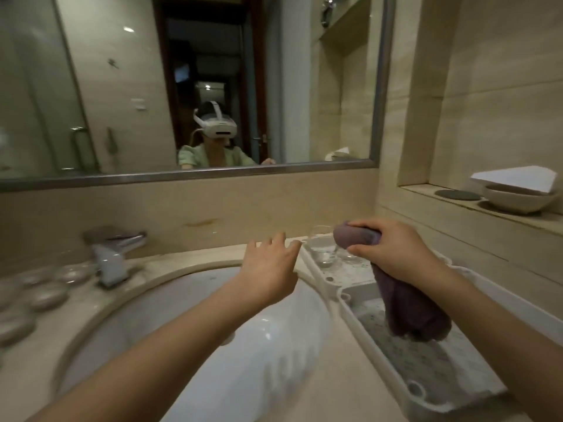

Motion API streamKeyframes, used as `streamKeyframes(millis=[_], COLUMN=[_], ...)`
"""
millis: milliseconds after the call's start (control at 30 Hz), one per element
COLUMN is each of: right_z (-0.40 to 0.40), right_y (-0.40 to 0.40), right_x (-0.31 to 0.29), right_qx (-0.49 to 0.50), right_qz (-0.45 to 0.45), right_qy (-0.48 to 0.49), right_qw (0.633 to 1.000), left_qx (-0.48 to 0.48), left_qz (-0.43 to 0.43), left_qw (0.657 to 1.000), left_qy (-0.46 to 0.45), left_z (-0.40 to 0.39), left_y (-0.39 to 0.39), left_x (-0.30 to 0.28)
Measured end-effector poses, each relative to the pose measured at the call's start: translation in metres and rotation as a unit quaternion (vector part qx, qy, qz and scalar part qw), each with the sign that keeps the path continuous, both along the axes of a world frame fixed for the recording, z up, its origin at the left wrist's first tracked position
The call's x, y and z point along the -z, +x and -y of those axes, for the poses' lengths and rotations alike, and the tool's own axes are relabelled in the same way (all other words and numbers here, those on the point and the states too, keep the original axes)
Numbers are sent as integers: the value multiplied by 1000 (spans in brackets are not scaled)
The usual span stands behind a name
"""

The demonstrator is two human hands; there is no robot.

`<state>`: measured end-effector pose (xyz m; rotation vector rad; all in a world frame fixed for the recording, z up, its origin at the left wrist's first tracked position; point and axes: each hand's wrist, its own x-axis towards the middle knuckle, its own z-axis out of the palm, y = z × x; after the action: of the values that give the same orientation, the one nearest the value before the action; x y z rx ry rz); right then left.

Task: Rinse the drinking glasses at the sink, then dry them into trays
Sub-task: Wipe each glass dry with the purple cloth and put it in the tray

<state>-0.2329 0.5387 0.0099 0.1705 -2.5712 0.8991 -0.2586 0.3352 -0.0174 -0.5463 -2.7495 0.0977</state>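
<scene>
Right hand (393, 254) grips a purple cloth (408, 309) over the trays (344, 287); left hand (271, 263) is spread wide mid-frame, above the sink (213, 345).

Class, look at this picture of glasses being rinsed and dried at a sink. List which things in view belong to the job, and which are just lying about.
Belong to the job:
glasses
trays
cloth, gripped by the right hand
left hand, open
sink
tap

Just lying about:
bowl
dark coaster
folded paper
mirror
</scene>
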Motion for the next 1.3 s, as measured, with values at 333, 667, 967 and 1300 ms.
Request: streamKeyframes(millis=[333,667,967,1300], right_z=[195,376,436,400], right_y=[24,29,10,-4], right_x=[2,31,51,58], right_qx=[-230,-339,-359,-360], right_qz=[31,16,9,2], right_qy=[0,-56,-72,-114], right_qw=[973,939,931,926], left_qx=[-247,-402,-417,-359], left_qz=[20,49,90,-12], left_qw=[969,913,902,923], left_qy=[-7,49,68,141], left_z=[186,328,373,355], left_y=[101,141,111,108], left_x=[11,15,25,26])
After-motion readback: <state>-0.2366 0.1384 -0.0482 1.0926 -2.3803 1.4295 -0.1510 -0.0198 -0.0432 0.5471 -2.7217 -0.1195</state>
